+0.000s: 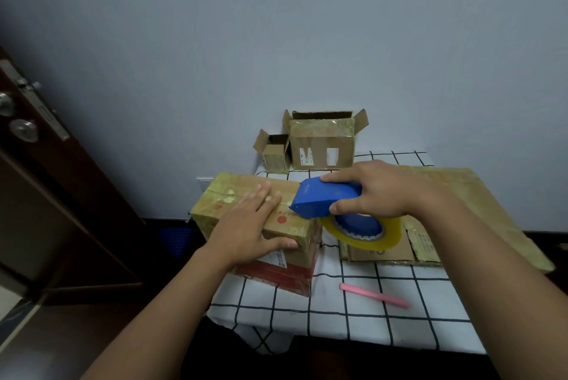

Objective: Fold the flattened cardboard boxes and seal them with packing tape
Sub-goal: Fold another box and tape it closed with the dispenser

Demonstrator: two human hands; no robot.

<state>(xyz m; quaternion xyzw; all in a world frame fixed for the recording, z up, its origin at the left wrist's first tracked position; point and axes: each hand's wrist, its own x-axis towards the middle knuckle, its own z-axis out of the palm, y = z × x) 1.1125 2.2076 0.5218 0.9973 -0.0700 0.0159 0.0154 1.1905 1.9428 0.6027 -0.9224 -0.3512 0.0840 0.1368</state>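
A closed cardboard box (233, 195) with old tape and a red lower band stands at the table's left edge. My left hand (249, 226) presses flat on its top, thumb over the near edge. My right hand (378, 192) grips a blue tape dispenser (322, 198) whose nose touches the box's right top edge. A roll of clear yellowish tape (362, 235) hangs under the dispenser. Flattened cardboard (461, 195) lies on the right, partly hidden by my right arm.
Two open-topped boxes, a small one (275, 153) and a larger one (324, 146), stand at the back against the wall. A pink cutter (373, 295) lies on the checked tablecloth (353, 324). A dark door (46, 164) stands on the left.
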